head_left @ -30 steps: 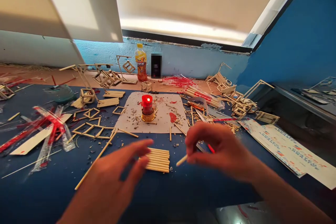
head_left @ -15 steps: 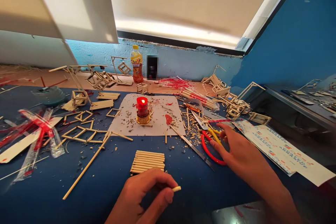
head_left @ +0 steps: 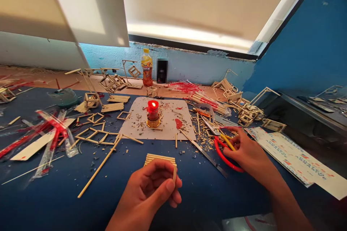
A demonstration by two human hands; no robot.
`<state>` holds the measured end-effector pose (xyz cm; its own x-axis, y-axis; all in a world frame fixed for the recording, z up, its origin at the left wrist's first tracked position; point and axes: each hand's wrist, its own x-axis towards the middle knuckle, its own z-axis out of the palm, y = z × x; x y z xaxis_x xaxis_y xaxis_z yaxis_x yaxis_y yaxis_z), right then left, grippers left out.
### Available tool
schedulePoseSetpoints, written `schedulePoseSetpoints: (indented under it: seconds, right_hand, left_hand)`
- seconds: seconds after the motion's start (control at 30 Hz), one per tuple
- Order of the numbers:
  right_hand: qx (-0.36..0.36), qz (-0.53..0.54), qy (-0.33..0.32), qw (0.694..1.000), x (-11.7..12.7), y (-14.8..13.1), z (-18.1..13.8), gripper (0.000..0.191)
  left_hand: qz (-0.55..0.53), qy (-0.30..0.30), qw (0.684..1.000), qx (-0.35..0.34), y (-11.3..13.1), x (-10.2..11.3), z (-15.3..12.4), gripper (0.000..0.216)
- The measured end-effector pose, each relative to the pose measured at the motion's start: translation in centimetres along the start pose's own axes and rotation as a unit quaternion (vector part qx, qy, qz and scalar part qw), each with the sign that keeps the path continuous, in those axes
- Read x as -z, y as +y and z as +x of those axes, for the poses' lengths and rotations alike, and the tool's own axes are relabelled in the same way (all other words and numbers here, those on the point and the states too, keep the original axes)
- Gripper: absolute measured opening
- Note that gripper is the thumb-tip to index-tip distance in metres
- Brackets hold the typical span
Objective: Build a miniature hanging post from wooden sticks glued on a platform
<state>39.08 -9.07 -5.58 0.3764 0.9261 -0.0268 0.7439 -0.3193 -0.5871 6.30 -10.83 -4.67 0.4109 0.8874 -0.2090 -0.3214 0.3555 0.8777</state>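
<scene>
The left hand (head_left: 151, 187) is pinching a short stick (head_left: 175, 174) upright between thumb and forefinger, at 6 o'clock from the candle (head_left: 153, 110). The right hand (head_left: 248, 153), at 4 o'clock, is gripping the scissors (head_left: 222, 157) on the table. This looks like the pick-up step; a cut would call for lifting them to the stick.

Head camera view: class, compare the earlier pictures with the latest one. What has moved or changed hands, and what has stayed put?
The short stick passed from the right hand to the left hand, which now pinches it just in front of the stick panel. The right hand moved out to the right and gripped the red-handled cutters. The candle and the stick panel stayed put.
</scene>
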Motion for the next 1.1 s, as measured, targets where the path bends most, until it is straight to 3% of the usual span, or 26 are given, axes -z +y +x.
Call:
schedulePoseSetpoints:
  seconds: [0.13,0.3,0.43,0.5,0.57,0.63,0.73,0.87,0.97,1.03,1.1]
  right_hand:
    - [-0.012,0.142,-0.008,0.990,-0.3,1.8,-0.5,0.074]
    - [-0.020,0.323,-0.059,0.944,-0.2,1.6,-2.2,0.098]
    - [-0.007,0.445,-0.031,0.895,0.2,0.1,-4.0,0.071]
    - [0.003,0.445,-0.003,0.895,0.7,-0.2,-4.6,0.065]
    - [-0.003,0.417,0.011,0.909,1.1,-0.1,-4.7,0.072]
    - [-0.006,0.395,-0.002,0.918,1.3,0.2,-4.5,0.080]
    - [0.028,0.391,-0.025,0.919,1.1,0.7,-4.2,0.071]
    - [0.103,0.453,-0.039,0.885,0.5,-0.4,-4.6,0.053]
    - [0.117,0.516,-0.055,0.847,-0.2,-2.4,-6.0,0.048]
    - [0.120,0.540,-0.061,0.831,-1.0,-3.8,-7.0,0.054]
    - [0.109,0.556,-0.074,0.821,-2.2,-5.0,-7.8,0.080]
  left_hand:
    - [-0.066,-0.009,0.998,0.009,0.8,0.1,0.5,0.018]
    - [-0.095,-0.039,0.995,0.000,2.3,-0.3,0.8,0.016]
    - [-0.073,-0.058,0.995,-0.024,2.7,-0.3,0.7,0.015]
    - [-0.065,-0.064,0.996,-0.023,2.8,-0.3,0.7,0.016]
    - [-0.059,-0.064,0.996,-0.021,2.8,-0.3,0.7,0.015]
    - [-0.053,-0.065,0.996,-0.027,2.8,-0.4,0.9,0.014]
    - [-0.042,-0.062,0.996,-0.046,2.7,-0.5,1.1,0.011]
    - [-0.032,-0.052,0.997,-0.057,2.8,-0.8,1.3,0.012]
    - [-0.011,-0.042,0.997,-0.064,3.1,-1.4,1.6,0.016]
    - [0.001,-0.028,0.996,-0.082,3.4,-1.9,1.8,0.016]
    - [0.009,-0.017,0.994,-0.110,3.6,-2.4,2.0,0.014]
